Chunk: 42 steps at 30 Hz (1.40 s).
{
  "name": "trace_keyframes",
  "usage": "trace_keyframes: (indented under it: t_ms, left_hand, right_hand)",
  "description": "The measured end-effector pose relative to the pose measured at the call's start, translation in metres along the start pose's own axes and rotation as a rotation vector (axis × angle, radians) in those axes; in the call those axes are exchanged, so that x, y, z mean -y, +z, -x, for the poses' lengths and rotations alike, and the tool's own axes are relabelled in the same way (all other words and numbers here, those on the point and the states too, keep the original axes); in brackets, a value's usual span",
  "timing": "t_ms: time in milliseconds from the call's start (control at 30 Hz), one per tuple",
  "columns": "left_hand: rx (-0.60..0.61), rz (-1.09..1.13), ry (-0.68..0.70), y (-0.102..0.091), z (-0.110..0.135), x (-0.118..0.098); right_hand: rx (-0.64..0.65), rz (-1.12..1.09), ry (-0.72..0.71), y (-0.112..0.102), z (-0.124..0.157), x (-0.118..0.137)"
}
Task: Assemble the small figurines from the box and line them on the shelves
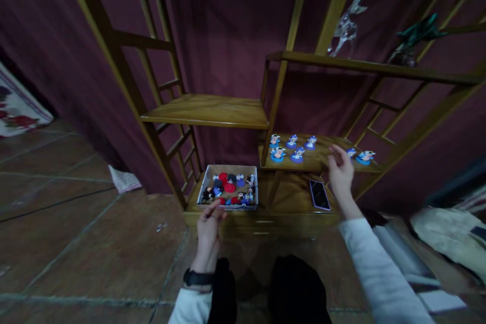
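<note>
My left hand (208,228), with a dark band on the wrist, hovers at the front edge of a shallow cardboard box (201,201). Its fingers are loosely bent and apart, with nothing visible in them. Inside the box lie several small figurines (229,187) in red, blue, black and white. Over the right part of a low wooden shelf (321,154) is my right hand (340,169), fingers half curled, slightly blurred, no object visible in them. Several small figurines (297,155) on blue and purple bases stand on that shelf, left of the hand; a figurine (365,157) stands to its right.
A phone (319,195) lies on the bottom board below my right hand. Higher shelving holds a clear deer figure (347,25) and a green ornament (421,33). An upper left shelf (208,110) overhangs the box. Bags (448,233) lie at right.
</note>
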<state>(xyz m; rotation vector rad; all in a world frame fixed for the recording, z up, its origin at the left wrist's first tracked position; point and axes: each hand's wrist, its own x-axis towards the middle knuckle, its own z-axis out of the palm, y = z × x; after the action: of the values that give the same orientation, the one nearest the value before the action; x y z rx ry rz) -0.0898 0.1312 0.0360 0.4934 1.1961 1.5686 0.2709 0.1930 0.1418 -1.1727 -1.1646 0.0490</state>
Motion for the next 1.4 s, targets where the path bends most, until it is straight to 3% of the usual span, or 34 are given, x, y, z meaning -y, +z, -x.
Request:
trace_keyframes:
  t_ms: [67,100,167,267,467,567,667,767,900,1067,1200,1400]
  left_hand:
    - [-0.076,0.145,0.011,0.006,-0.022,-0.013]
    - [-0.106,0.203,0.015,0.009,-0.034,-0.019]
    - [-0.152,0.306,-0.007,0.014,-0.059,-0.025]
    - [-0.232,0.420,-0.119,0.017,-0.089,-0.027]
    - [-0.351,0.471,-0.193,0.007,-0.120,-0.024]
    - [-0.316,0.498,-0.191,0.005,-0.130,-0.029]
    - [-0.276,0.510,-0.203,0.004,-0.139,-0.037]
    - [-0.262,0.540,-0.235,-0.001,-0.144,-0.044]
    - [-0.261,0.586,-0.263,-0.007,-0.147,-0.051]
    - [-0.251,0.608,-0.272,-0.008,-0.152,-0.054]
    - [-0.236,0.603,-0.272,-0.010,-0.154,-0.055]
    - [-0.169,0.593,-0.292,-0.009,-0.155,-0.051]
  right_hand:
    - [-0.074,-0.020,0.021,0.000,0.052,0.011]
    - [-0.044,-0.031,0.056,0.005,0.079,0.015]
    - [0.239,-0.051,0.143,0.029,0.128,0.017]
    - [0.627,-0.081,0.190,0.089,0.174,0.001]
    - [0.792,0.031,0.297,0.207,0.180,-0.052]
    - [0.895,0.138,0.281,0.251,0.182,-0.062]
    - [0.966,0.261,0.255,0.282,0.192,-0.066]
    - [0.940,0.361,0.216,0.296,0.199,-0.072]
    - [0.884,0.429,0.221,0.296,0.192,-0.087]
    - [1.043,0.567,0.141,0.292,0.180,-0.101]
    - [1.078,0.690,0.074,0.291,0.183,-0.100]
    - [0.997,0.697,0.067,0.289,0.190,-0.094]
